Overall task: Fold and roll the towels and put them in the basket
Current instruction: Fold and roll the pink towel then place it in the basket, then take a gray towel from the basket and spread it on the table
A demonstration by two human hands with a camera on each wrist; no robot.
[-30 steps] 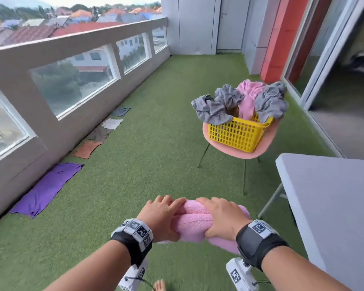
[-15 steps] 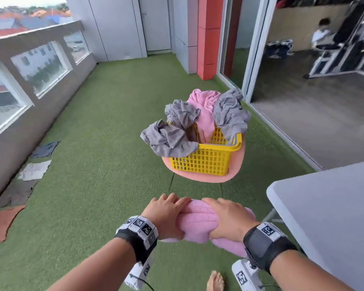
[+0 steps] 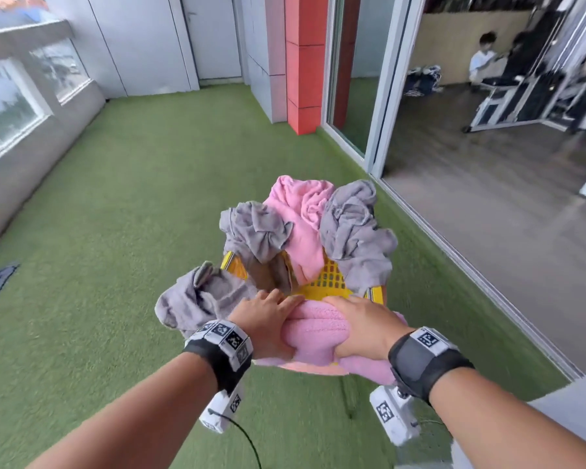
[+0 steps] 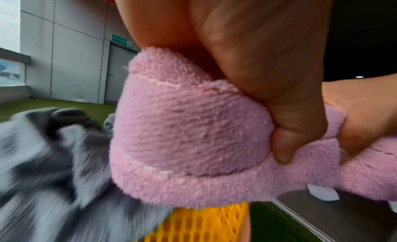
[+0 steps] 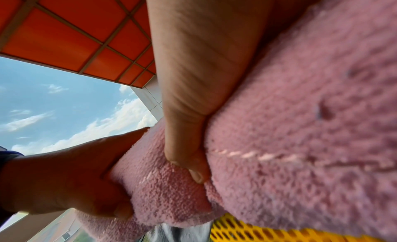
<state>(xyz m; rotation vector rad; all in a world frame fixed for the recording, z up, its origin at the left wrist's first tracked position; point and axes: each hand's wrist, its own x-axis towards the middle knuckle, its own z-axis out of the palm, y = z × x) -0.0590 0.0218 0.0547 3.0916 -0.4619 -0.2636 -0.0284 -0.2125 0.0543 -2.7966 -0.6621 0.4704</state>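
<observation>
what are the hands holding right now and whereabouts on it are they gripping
Both hands grip one rolled pink towel: the left hand wraps its left end, the right hand its right end, thumbs underneath, over the yellow basket.

Open gap at yellow basket (image 3: 329, 286) centre, near side; grey towels (image 3: 352, 231) and pink towel (image 3: 301, 214) draped over rims.

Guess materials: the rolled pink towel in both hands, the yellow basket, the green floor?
Rolled pink towel: looks like soft terry or microfibre, looped fuzzy pile, matte, stitched hem line showing.
Yellow basket: likely moulded plastic, rigid grid of holes, slight sheen.
Green floor: probably artificial turf, uniform short green pile; too blurred to be sure.
</observation>
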